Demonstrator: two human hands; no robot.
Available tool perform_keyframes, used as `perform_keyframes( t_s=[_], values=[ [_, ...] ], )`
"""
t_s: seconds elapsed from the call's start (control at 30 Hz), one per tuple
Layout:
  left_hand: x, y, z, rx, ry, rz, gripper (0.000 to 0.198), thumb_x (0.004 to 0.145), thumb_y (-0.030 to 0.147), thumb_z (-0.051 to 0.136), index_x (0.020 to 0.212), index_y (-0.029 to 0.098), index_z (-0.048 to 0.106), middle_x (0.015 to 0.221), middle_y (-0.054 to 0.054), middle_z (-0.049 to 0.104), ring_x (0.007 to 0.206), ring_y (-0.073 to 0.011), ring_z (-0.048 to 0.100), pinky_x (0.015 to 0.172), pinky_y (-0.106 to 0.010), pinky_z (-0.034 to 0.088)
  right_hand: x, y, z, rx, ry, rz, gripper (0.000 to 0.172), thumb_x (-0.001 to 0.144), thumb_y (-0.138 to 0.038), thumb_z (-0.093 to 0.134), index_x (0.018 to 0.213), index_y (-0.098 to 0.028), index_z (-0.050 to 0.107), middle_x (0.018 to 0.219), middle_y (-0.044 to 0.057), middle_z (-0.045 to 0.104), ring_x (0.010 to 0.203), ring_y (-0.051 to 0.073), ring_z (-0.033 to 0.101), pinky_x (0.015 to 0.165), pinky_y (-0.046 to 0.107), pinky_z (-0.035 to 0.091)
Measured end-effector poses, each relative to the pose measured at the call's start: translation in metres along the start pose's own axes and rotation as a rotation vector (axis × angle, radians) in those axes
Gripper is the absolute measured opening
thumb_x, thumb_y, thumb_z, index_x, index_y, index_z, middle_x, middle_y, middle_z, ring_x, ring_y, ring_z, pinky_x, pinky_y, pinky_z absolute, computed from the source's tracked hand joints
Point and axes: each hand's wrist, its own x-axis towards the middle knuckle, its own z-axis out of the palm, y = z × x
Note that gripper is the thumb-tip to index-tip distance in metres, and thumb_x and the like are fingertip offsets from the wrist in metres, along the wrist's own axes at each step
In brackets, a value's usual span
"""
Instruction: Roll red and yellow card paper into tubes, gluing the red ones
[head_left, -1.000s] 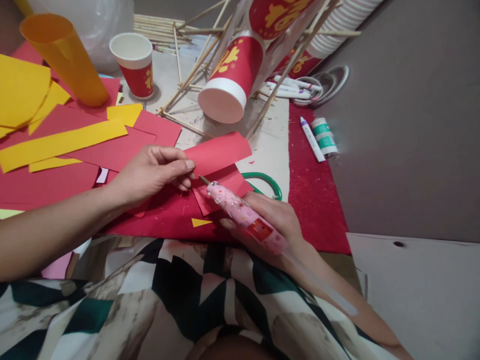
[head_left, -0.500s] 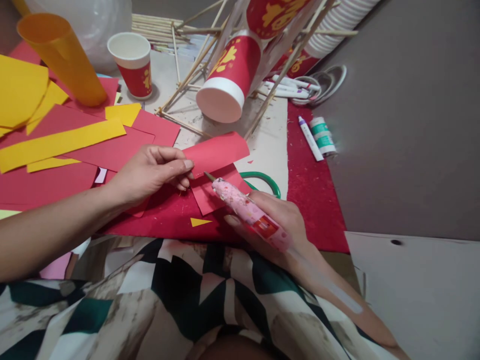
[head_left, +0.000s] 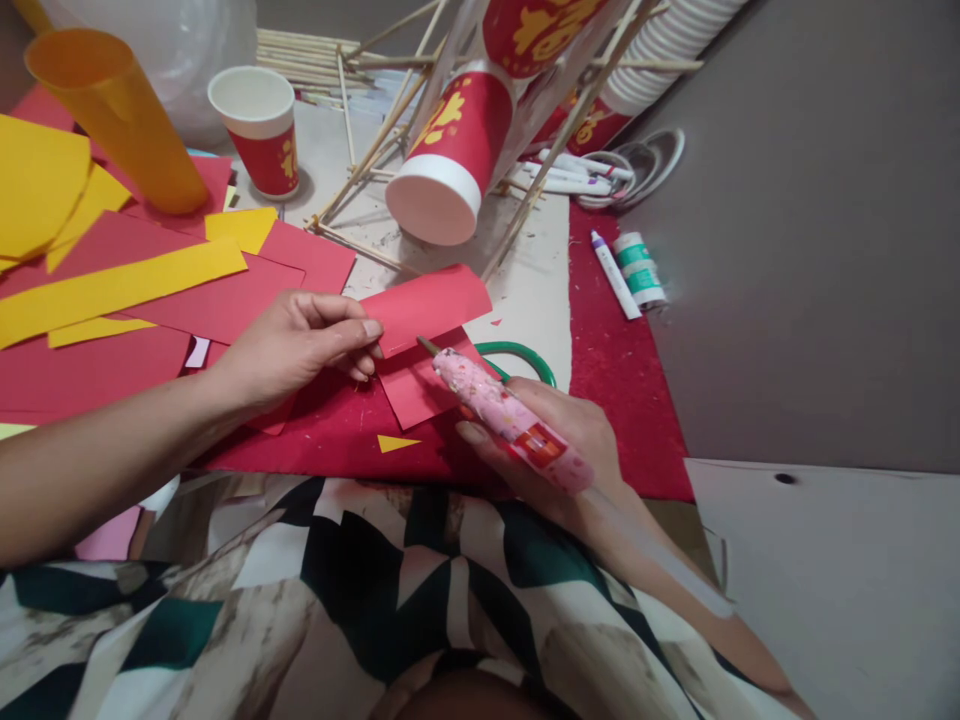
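Observation:
Between the thumb and fingers of my left hand (head_left: 311, 345) is the left end of a red paper strip (head_left: 427, 305), whose far right side curls. My right hand (head_left: 559, 440) is wrapped round a pink glue gun (head_left: 510, 415) with a clear glue stick (head_left: 664, 550) trailing from its back. The gun's metal nozzle (head_left: 427, 346) points at the strip's lower edge; whether it touches cannot be made out. Under the strip lies another red paper piece (head_left: 420, 385). Green-handled scissors (head_left: 525, 355) are partly hidden behind the glue gun and the paper.
A wooden stick frame (head_left: 375, 180) holds red paper cups (head_left: 457, 140) in a clear tube just beyond my hands. Left are red and yellow papers (head_left: 124, 290), an orange tube (head_left: 124, 120) and a standing cup (head_left: 259, 130). A marker (head_left: 615, 275) lies right, near the wall.
The glue gun's nozzle has moved slightly right along the strip's lower edge. My left hand keeps its hold on the strip; the whole view has shifted a little.

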Motion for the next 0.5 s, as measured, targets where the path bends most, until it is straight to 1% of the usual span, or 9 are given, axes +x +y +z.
perform_keyframes(
  t_s=[0.13,0.2,0.37,0.5],
  values=[
    [0.0001,0.0000,0.0001,-0.001,0.005,0.000,0.013,0.077,0.024,0.077,0.069,0.016,0.069,0.057,0.002,0.066,0.052,-0.0105,0.065,0.061,-0.023,0.058,0.0002,-0.0005,-0.0012,0.014,0.008,0.015,0.039,0.095,-0.045,0.058,0.066,-0.023,0.047,0.055,-0.003,0.051,0.048,0.011,0.050,0.045,0.026,0.033],
    [0.0001,0.0001,0.0004,-0.016,0.000,0.003,0.013,0.077,0.023,0.077,0.069,0.016,0.070,0.056,0.002,0.065,0.052,-0.0101,0.064,0.060,-0.022,0.058,-0.0004,-0.0009,-0.0028,0.034,0.009,0.014,0.037,0.096,-0.043,0.059,0.067,-0.023,0.047,0.056,-0.003,0.051,0.050,0.011,0.052,0.046,0.026,0.034],
    [-0.0003,0.0009,0.0007,0.006,0.002,0.001,0.014,0.076,0.023,0.077,0.068,0.016,0.069,0.056,0.002,0.065,0.052,-0.0104,0.065,0.061,-0.022,0.058,-0.0036,0.0006,-0.0050,0.111,-0.009,0.048,0.029,0.096,-0.035,0.059,0.071,-0.023,0.049,0.063,-0.001,0.056,0.056,0.014,0.059,0.049,0.027,0.041],
    [-0.0002,0.0007,-0.0002,0.033,0.010,0.003,0.014,0.077,0.026,0.077,0.070,0.016,0.069,0.056,0.002,0.065,0.053,-0.0108,0.065,0.062,-0.023,0.059,-0.0083,0.0074,-0.0004,0.171,0.025,0.073,0.024,0.094,-0.039,0.062,0.075,-0.024,0.058,0.065,0.000,0.061,0.057,0.016,0.061,0.052,0.029,0.047]
  ],
)
